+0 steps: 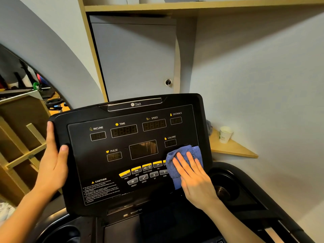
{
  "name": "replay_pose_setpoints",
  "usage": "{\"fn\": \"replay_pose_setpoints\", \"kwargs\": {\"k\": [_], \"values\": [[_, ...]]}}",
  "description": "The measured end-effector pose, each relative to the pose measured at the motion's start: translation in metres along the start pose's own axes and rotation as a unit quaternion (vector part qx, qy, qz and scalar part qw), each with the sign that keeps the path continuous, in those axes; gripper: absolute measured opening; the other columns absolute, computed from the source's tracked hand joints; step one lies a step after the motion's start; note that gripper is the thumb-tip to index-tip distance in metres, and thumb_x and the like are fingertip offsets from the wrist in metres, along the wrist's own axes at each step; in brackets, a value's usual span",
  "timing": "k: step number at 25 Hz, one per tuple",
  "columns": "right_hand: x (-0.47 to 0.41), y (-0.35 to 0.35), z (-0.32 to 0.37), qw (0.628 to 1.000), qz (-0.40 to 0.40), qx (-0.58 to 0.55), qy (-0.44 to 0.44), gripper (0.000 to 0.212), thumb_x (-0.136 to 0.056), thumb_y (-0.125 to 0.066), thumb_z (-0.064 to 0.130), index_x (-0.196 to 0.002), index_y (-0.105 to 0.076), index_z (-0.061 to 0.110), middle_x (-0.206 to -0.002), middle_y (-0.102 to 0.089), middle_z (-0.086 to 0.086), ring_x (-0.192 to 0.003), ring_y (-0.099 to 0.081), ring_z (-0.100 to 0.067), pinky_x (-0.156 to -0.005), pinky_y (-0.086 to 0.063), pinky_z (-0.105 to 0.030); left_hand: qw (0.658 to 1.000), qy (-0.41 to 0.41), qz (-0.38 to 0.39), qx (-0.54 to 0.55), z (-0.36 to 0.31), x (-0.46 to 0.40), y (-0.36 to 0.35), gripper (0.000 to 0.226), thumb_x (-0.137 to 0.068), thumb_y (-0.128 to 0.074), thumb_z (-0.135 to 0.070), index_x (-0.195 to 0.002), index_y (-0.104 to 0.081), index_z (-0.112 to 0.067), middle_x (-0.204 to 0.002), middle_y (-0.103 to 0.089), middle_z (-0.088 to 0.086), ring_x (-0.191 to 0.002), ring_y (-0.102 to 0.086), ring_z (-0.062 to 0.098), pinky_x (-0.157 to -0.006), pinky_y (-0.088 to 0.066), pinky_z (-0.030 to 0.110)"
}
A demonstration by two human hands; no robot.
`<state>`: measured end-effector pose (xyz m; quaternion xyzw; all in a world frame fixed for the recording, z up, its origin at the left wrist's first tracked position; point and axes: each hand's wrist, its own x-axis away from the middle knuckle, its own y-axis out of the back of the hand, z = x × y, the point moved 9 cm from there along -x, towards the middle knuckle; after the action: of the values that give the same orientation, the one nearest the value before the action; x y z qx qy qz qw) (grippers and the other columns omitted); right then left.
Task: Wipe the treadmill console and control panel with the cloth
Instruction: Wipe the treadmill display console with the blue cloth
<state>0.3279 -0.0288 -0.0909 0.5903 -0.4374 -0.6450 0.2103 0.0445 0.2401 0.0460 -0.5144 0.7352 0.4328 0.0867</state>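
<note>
Head view: right hand (194,179) fingers flat, pressing soft limp blue cloth (177,160) on console panel (98,165); left hand (52,160) grips console edge, steadying.

Home gym/fitness rm: treadmill console (129,148) up front, barbell w/ green plate (36,86) + other gear at left, wooden shelving (192,7) overhead.

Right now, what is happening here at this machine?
A person is wiping a treadmill console. The right hand presses a blue cloth flat on the panel's right side, covering the end of the button row. The left hand grips the console's left edge. All displays are dark.
</note>
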Motion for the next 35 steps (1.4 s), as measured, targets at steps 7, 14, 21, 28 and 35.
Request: {"fn": "replay_pose_setpoints", "kwargs": {"k": [7,14,21,28,35], "values": [[-0.005,-0.004,-0.013,1.0,-0.01,-0.004,-0.018,0.063,-0.096,-0.044,0.026,-0.155,-0.024,0.019,-0.161,-0.028,-0.002,-0.156,-0.006,-0.022,-0.124,-0.015,-0.043,1.0,-0.006,0.001,0.012,0.002,-0.001,-0.002,0.073,-0.092,-0.025,-0.062,-0.154,0.009,-0.046,-0.158,-0.034,0.008,-0.13,-0.047,0.048,-0.104,-0.037,0.059],[-0.019,-0.007,-0.025,0.998,0.011,-0.024,-0.06,0.062,-0.101,-0.039,0.03,-0.158,-0.019,0.018,-0.166,-0.02,-0.006,-0.155,-0.011,-0.033,-0.122,-0.022,-0.057,0.999,0.02,-0.011,0.034,-0.005,-0.001,-0.002,0.074,-0.09,-0.025,-0.063,-0.155,0.006,-0.045,-0.145,-0.03,-0.01,-0.131,-0.045,0.048,-0.103,-0.035,0.058],[-0.077,0.017,-0.046,0.988,-0.004,-0.015,-0.156,0.073,-0.098,-0.027,0.045,-0.159,0.009,0.027,-0.168,0.01,0.0,-0.155,0.01,-0.029,-0.125,-0.007,-0.05,0.998,0.032,-0.003,0.049,0.003,-0.003,-0.005,0.084,-0.082,-0.021,-0.082,-0.153,0.009,-0.049,-0.157,-0.037,0.011,-0.132,-0.046,0.042,-0.106,-0.034,0.05],[-0.119,0.036,-0.047,0.976,-0.052,-0.003,-0.211,0.072,-0.097,-0.026,0.041,-0.161,-0.004,0.018,-0.169,0.001,-0.009,-0.155,0.007,-0.037,-0.123,-0.01,-0.059,0.995,0.028,-0.002,0.096,0.008,-0.005,-0.007,0.081,-0.086,-0.025,-0.077,-0.154,0.007,-0.046,-0.146,-0.03,-0.027,-0.131,-0.043,0.018,-0.104,-0.034,0.032],[-0.14,0.045,-0.033,0.965,-0.093,-0.023,-0.242,0.075,-0.095,-0.03,0.039,-0.161,-0.005,0.014,-0.169,0.0,-0.011,-0.154,0.007,-0.04,-0.122,-0.008,-0.062,0.993,0.036,-0.004,0.114,0.015,-0.006,-0.007,0.071,-0.092,-0.028,-0.059,-0.153,0.006,-0.05,-0.157,-0.027,-0.021,-0.139,-0.039,0.011,-0.101,-0.03,0.006]]}}
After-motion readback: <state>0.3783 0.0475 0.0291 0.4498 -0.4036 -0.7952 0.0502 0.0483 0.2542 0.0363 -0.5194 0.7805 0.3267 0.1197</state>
